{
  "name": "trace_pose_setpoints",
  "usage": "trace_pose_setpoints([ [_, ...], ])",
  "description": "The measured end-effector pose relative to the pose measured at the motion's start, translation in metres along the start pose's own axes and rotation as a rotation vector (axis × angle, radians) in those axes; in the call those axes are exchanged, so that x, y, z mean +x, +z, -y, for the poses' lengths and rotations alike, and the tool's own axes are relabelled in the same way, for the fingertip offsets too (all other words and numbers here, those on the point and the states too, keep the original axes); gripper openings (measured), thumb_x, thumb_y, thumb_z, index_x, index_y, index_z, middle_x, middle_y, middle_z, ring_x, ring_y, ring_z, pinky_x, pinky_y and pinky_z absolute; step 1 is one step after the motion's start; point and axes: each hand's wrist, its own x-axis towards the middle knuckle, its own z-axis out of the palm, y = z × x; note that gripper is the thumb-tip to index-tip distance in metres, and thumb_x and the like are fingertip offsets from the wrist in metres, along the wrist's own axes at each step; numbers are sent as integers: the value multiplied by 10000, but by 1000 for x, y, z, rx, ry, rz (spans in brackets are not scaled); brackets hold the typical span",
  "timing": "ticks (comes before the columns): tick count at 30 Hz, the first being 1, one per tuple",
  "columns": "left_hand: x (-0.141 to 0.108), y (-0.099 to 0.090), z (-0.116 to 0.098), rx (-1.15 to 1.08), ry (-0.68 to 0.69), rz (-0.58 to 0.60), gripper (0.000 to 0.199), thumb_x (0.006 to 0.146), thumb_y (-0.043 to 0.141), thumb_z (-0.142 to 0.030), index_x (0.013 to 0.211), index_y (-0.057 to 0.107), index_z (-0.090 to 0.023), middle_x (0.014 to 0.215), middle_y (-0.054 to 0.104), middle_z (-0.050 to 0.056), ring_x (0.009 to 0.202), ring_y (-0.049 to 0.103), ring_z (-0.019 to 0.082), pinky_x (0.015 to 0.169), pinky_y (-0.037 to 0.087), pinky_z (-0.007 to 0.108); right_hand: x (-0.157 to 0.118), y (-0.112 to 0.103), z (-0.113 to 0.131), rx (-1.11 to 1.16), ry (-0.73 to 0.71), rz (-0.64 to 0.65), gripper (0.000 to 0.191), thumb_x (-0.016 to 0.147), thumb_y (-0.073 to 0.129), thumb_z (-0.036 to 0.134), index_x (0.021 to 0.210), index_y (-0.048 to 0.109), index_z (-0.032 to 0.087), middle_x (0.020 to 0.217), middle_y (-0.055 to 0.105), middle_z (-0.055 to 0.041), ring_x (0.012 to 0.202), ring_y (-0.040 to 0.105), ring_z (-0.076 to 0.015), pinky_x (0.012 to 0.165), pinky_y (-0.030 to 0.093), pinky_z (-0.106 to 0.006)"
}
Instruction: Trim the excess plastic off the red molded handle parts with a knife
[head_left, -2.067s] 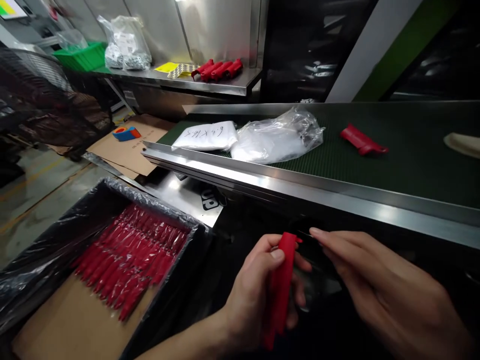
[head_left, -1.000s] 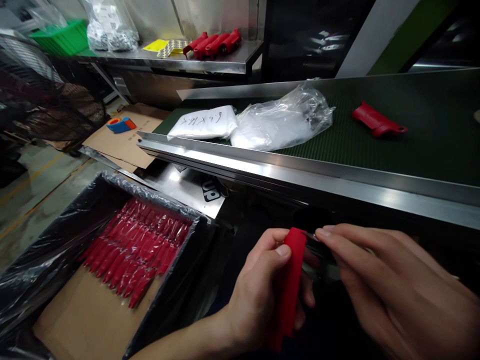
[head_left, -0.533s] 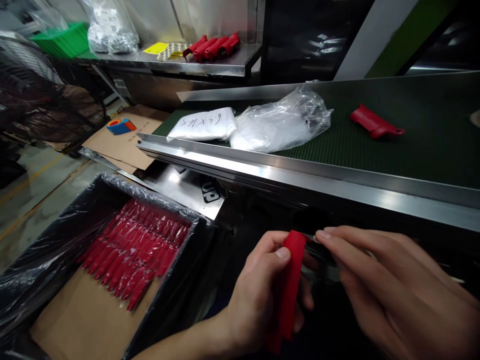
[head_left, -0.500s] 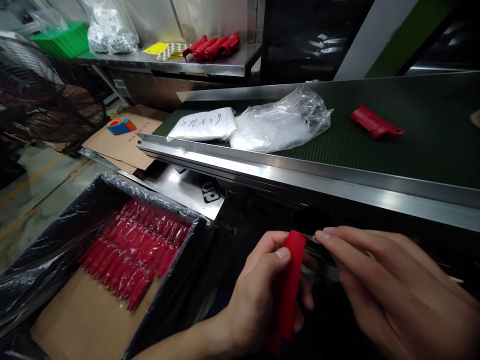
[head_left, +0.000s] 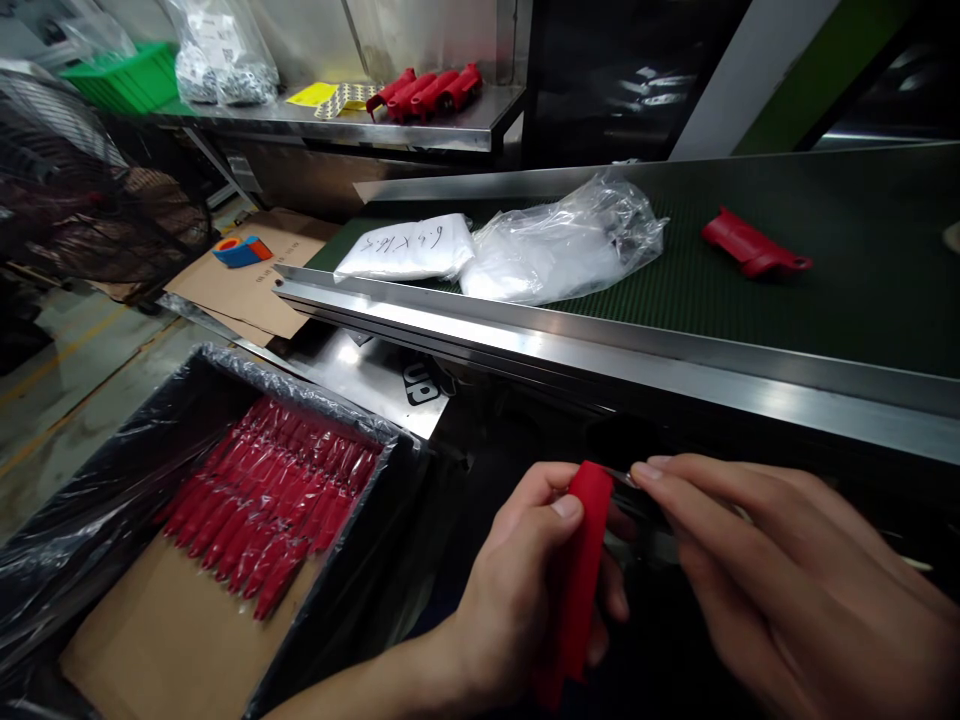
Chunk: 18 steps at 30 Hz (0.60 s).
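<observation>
Left hand (head_left: 517, 570) held red part (head_left: 585, 560) upright, below near rail (head_left: 600, 350) of green belt (head_left: 825, 310); right hand (head_left: 780, 550) pinched thin tool (head_left: 622, 478) at its top; lined box (head_left: 187, 620) stood left.

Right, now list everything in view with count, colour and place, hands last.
Belt: 1, dark green, centre to right
White packet: 1, on belt
Clear bag: 1, whitish contents, beside packet
Loose part: 1, red, on belt
Bench: 1, metallic, behind
Bench parts: 4, red
Sheets: 2, yellow and patterned, on bench
Filled bag: 1, clear, bench
Bin: 1, green, upper left
Fan: 1, dark, far left
Tape roll: 1, orange-blue, on brown cardboard
Box: 1, black-lined, lower left
Wrapped parts: many, red, boxed
Held part: 1, red, left hand
Thin item: 1, metallic, right fingertips
Hands: left, right
</observation>
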Motion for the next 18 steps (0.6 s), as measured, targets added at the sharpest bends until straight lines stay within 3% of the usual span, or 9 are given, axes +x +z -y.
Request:
trace_pose_setpoints([
  [7,0,1,-1,-7,7,23,395,872,447,-535,1040,506,-182,619,585,35,374,445,107,334,355,178,-6,1,-6,-1,-71,5,411,898,533,89,1298,573,174,1152,622,-68,1023,578,-189,868,433,-336],
  [14,3,2,-2,-28,9,-30,370,887,449,-513,1069,498,-194,583,555,21,419,450,115,342,363,166,-11,6,2,8,-117,44,418,891,545,94,1301,582,165,1158,615,-85,1017,572,-198,874,425,-345],
  [18,4,2,-10,-64,50,-43,291,892,475,-428,1057,519,-193,815,603,39,511,502,108,348,392,156,-20,10,7,25,-153,52,431,891,525,105,1311,580,183,1213,601,-82,1038,565,-207,877,418,-349],
])
